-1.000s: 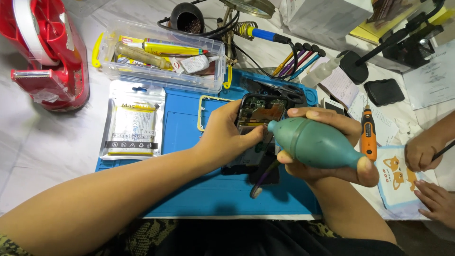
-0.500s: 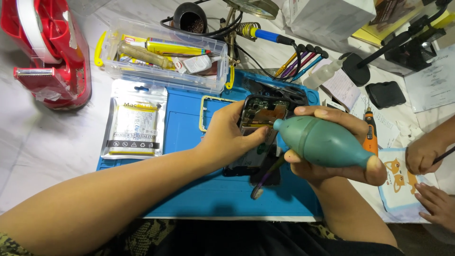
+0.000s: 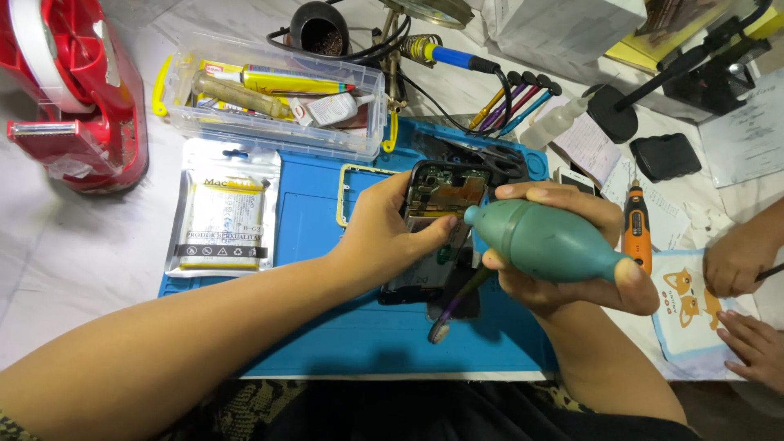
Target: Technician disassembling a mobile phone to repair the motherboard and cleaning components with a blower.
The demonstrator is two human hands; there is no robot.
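Single head-worn view, looking steeply down from above the near table edge, facing away from the wearer. Close in: both forearms entering from the near edge, left hand and right hand meeting mid-frame over the blue work mat. Far edge reaching the clear plastic box; right edge catching another person's hands. No second view to share anything with.

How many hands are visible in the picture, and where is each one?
4. The left hand holds the opened phone on the blue mat. The right hand holds the green air blower. Another person's two hands are at the right edge.
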